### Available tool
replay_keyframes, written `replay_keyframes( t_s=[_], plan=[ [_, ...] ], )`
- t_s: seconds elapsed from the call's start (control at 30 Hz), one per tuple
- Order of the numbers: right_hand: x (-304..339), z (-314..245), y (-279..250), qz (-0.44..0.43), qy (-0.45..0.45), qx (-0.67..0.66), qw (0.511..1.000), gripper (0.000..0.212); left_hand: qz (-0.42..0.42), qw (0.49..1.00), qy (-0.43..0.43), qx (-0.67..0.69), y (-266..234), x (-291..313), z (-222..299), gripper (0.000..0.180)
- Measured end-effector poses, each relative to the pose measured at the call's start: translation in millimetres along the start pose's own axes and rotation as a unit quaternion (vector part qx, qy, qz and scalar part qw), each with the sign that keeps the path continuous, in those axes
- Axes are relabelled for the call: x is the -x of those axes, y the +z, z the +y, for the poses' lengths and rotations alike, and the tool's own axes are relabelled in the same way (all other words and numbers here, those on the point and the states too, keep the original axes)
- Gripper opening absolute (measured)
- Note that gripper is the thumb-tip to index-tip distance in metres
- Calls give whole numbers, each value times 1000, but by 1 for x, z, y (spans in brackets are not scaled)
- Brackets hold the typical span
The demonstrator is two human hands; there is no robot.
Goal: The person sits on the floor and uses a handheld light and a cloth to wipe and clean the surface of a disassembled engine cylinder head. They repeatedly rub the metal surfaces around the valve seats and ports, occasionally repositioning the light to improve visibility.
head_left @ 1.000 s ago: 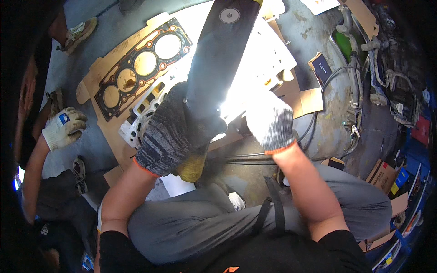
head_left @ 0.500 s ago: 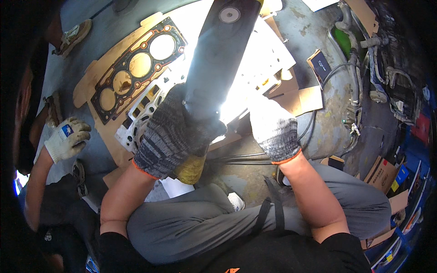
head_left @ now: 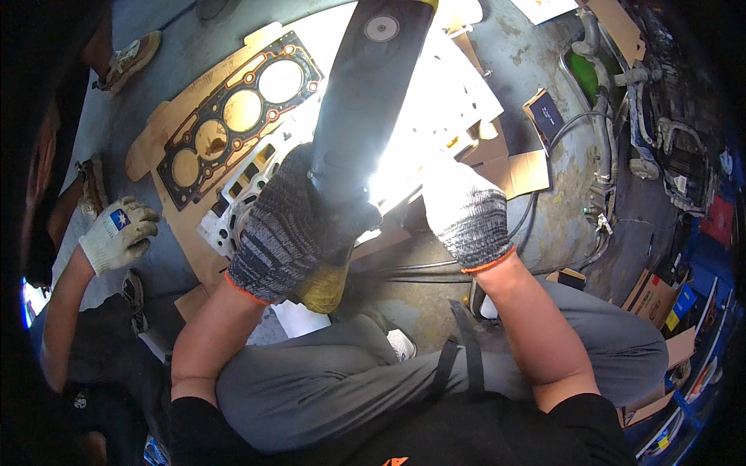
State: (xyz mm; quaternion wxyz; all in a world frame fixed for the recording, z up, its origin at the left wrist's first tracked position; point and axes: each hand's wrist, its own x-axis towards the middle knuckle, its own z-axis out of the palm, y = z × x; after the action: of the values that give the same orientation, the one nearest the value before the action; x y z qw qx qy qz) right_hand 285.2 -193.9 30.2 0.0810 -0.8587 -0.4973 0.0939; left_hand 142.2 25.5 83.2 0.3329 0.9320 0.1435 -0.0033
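My left hand (head_left: 281,233), in a dark speckled knit glove, is closed around the lower end of a long black work light (head_left: 361,101). A round disc marks the lamp's upper back, and strong light spills from beneath it. Below my left wrist is a yellow rounded piece (head_left: 320,289); I cannot tell if it belongs to the lamp. My right hand (head_left: 470,213), gloved alike, reaches over a metal cylinder head (head_left: 233,206), largely washed out by glare. Its fingers are lost in the brightness. A head gasket (head_left: 230,124) with several large round openings lies beyond my left hand.
Cardboard (head_left: 155,140) lies under the gasket. At left is a co-worker's white-gloved hand (head_left: 116,233). A dark booklet or small box (head_left: 544,113) and a cable (head_left: 536,206) lie right of the cylinder head. Metal pipes (head_left: 602,147) and cardboard boxes (head_left: 651,299) stand further right.
The work light's upper end has shifted slightly to the left in my left hand. My right hand has barely moved. The co-worker's gloved hand has shifted a little to the right.
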Motion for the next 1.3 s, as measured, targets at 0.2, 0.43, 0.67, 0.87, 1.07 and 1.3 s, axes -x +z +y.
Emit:
replay_keyframes(
  t_s=[0.2, 0.43, 0.67, 0.87, 1.07, 1.3],
  plan=[
    [1, -8, 6, 12, 24, -7, 1000, 32, 7, 996, -52, 70, 1, 4, 4, 72],
    [-2, -10, 6, 3, 46, -29, 999, 26, -44, 996, -70, 40, 1, 1, 2, 83],
    [-7, -2, 6, 36, 29, -41, 998, 25, -33, 999, -37, 21, -2, 0, 13, 63],
    [2, -1, -1, 76, 17, -17, 997, 30, 11, 994, 71, -86, 5, 1, 6, 78],
    [22, -13, 9, 31, 46, 5, 998, 36, 54, 995, 70, -48, 13, 6, 4, 78],
    [14, -6, 7, 55, 17, -26, 998, 31, 15, 992, 76, -98, 13, 0, 7, 77]
  ],
)
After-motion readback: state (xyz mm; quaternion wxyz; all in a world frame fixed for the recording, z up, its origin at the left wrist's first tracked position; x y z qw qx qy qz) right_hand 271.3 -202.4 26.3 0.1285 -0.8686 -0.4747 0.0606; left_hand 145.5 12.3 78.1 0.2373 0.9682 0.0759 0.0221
